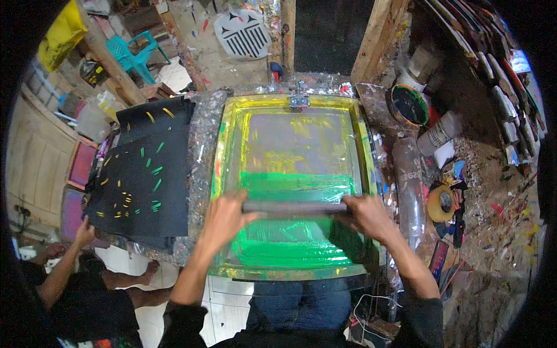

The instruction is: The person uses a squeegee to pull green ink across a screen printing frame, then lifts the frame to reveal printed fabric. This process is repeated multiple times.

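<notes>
A yellow-framed printing screen (229, 136) lies flat in front of me, smeared with bright green ink (290, 240) over its near half. Across the screen lies a long grey squeegee (296, 207). My left hand (223, 217) grips its left end and my right hand (368, 216) grips its right end. Both forearms come in from the lower edge in dark sleeves. The squeegee sits at about the middle of the screen, at the far edge of the thick green ink.
Black cloth pieces (145, 180) with yellow and green marks lie to the left; another person's hand (85, 232) touches their near corner. At the right are an ink tub (409, 104), a tape roll (441, 203), cans and a paint-spattered bench. A turquoise chair (134, 53) stands far left.
</notes>
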`<move>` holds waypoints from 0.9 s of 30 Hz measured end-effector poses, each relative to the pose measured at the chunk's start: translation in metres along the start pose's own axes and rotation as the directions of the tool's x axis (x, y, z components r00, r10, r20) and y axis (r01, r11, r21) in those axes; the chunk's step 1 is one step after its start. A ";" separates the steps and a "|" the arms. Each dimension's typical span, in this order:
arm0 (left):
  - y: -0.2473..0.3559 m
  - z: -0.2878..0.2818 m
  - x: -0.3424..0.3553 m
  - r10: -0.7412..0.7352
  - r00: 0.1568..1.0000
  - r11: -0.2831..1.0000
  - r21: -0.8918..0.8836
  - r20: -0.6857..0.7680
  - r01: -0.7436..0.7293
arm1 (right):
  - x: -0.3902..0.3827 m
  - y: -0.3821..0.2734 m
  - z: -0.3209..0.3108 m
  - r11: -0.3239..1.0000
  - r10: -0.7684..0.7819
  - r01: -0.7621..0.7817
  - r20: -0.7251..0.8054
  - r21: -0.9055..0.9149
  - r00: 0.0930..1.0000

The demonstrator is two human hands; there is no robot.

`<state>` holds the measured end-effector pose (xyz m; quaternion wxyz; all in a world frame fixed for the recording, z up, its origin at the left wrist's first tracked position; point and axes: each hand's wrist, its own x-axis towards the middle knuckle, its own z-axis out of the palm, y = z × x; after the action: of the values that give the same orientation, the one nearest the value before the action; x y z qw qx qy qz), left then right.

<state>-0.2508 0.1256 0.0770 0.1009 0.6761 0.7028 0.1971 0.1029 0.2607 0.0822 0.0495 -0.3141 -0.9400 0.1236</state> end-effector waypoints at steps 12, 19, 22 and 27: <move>-0.011 0.029 -0.038 0.051 0.999 0.995 0.086 -0.004 -0.051 | -0.038 -0.025 0.015 0.998 0.061 -0.061 -0.024 -0.024 0.998; 0.020 0.020 -0.117 0.102 0.991 0.989 -0.102 -0.082 -0.110 | -0.104 -0.084 0.015 0.999 0.049 -0.049 -0.017 -0.004 0.999; 0.025 0.018 -0.142 0.060 0.996 0.992 -0.111 -0.063 -0.067 | -0.119 -0.092 0.014 0.997 0.059 -0.058 0.014 -0.059 0.998; 0.002 0.023 -0.183 -0.187 0.932 0.968 0.101 -0.310 0.228 | -0.120 -0.118 0.022 0.949 0.063 -0.154 -0.311 -0.276 0.948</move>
<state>-0.2278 -0.0529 0.0347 -0.0319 0.5657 0.7892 0.2371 0.1267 0.0928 0.0899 0.1360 -0.3847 -0.9106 -0.0653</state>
